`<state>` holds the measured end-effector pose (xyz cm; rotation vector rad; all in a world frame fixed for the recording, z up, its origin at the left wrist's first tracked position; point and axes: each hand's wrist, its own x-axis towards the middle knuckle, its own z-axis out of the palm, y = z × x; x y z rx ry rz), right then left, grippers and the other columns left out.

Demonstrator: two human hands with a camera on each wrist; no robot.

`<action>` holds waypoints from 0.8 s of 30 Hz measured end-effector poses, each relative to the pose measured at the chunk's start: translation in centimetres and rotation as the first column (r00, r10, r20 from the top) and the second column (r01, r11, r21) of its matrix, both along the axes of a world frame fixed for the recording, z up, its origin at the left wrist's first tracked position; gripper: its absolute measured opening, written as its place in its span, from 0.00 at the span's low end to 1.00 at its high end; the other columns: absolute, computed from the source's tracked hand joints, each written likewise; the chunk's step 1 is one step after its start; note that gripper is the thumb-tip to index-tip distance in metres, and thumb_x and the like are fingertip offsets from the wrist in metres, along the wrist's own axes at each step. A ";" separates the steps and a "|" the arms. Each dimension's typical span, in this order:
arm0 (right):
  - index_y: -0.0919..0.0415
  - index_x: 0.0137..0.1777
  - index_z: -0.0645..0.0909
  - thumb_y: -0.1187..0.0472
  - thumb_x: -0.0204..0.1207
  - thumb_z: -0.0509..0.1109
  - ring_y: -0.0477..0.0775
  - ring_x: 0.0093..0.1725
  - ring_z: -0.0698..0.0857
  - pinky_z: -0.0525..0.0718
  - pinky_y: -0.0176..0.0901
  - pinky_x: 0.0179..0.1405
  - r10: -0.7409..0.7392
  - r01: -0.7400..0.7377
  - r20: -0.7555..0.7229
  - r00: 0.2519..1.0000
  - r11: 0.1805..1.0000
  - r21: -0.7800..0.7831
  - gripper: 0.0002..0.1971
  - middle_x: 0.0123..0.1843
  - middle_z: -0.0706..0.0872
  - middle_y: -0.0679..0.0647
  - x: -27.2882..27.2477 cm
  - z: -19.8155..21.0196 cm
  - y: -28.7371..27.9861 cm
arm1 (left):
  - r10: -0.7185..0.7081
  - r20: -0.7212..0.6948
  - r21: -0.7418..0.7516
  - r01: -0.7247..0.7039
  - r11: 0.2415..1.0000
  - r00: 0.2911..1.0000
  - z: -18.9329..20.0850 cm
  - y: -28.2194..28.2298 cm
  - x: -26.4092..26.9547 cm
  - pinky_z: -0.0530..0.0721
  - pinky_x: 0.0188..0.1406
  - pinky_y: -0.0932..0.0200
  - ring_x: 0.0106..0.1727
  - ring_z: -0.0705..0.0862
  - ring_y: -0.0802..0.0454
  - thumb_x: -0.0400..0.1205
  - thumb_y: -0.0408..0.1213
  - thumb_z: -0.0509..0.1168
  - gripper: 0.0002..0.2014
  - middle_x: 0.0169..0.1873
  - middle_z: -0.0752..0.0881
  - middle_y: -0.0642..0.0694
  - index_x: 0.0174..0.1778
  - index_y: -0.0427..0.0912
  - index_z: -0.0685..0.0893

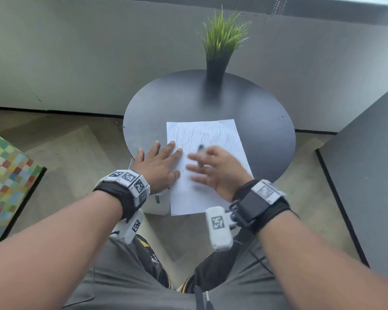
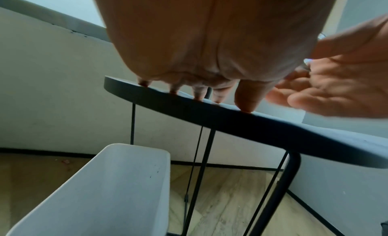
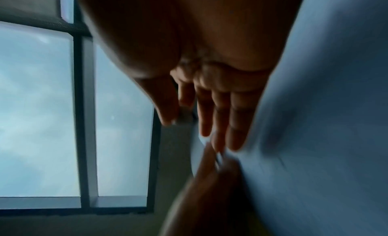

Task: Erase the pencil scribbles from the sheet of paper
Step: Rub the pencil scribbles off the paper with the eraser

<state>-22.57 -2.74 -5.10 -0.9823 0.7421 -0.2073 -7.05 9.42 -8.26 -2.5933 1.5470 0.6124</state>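
A white sheet of paper (image 1: 213, 198) lies on the round dark table (image 1: 255, 104), with faint pencil scribbles (image 1: 202, 134) across its far part. My left hand (image 1: 161, 162) lies flat with straight fingers and presses the sheet's left edge and the table beside it. My right hand (image 1: 205, 155), blurred by motion, is over the middle of the sheet. It pinches a small eraser (image 1: 201, 148) between thumb and forefinger, the other fingers spread. In the right wrist view the eraser (image 3: 185, 116) shows pale between thumb and fingers, against the paper (image 3: 325, 123).
A black vase with green grass (image 1: 220, 48) stands at the table's far edge. A white bin (image 2: 105, 189) sits on the floor under the table's near left side. A grey cabinet (image 1: 367, 175) is to the right and a chequered cushion (image 1: 7, 175) to the left.
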 end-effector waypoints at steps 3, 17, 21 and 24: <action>0.61 0.54 0.73 0.68 0.84 0.64 0.64 0.51 0.88 0.86 0.56 0.48 0.014 -0.015 0.005 1.000 0.994 0.112 0.03 0.56 0.86 0.62 0.6 -1.4 0.2 | 0.013 -0.014 0.019 -0.013 1.000 1.000 0.2 0.0 -0.1 0.40 0.83 0.29 0.88 0.37 0.47 0.89 0.56 0.49 0.32 0.88 0.37 0.60 0.88 0.61 0.43; 0.59 0.53 0.73 0.64 0.83 0.67 0.57 0.38 0.88 0.86 0.48 0.33 -0.128 0.081 -0.167 0.978 0.962 -0.262 0.05 0.48 0.84 0.61 1.3 -0.2 -3.3 | -0.102 -0.082 -0.137 0.091 0.986 0.991 -0.3 0.8 -0.7 0.36 0.85 0.35 0.88 0.36 0.52 0.81 0.64 0.62 0.43 0.87 0.46 0.64 0.89 0.61 0.48; 0.56 0.48 0.78 0.52 0.78 0.74 0.51 0.39 0.84 0.83 0.45 0.33 -0.085 -0.094 -0.284 0.955 0.822 -0.562 0.10 0.43 0.84 0.54 0.5 1.9 -6.9 | -0.109 -0.113 -0.260 0.076 0.963 0.988 0.5 0.6 1.1 0.38 0.86 0.38 0.88 0.35 0.53 0.80 0.65 0.66 0.46 0.88 0.46 0.60 0.89 0.61 0.48; 0.57 0.47 0.82 0.48 0.76 0.75 0.48 0.36 0.83 0.83 0.44 0.33 0.027 -0.362 -0.432 0.901 0.596 -0.717 0.13 0.39 0.86 0.50 1.9 2.6 -7.4 | -0.103 -0.049 -0.148 0.095 0.984 0.993 1.1 -1.0 3.6 0.39 0.86 0.35 0.88 0.34 0.48 0.74 0.72 0.66 0.54 0.89 0.40 0.57 0.88 0.62 0.41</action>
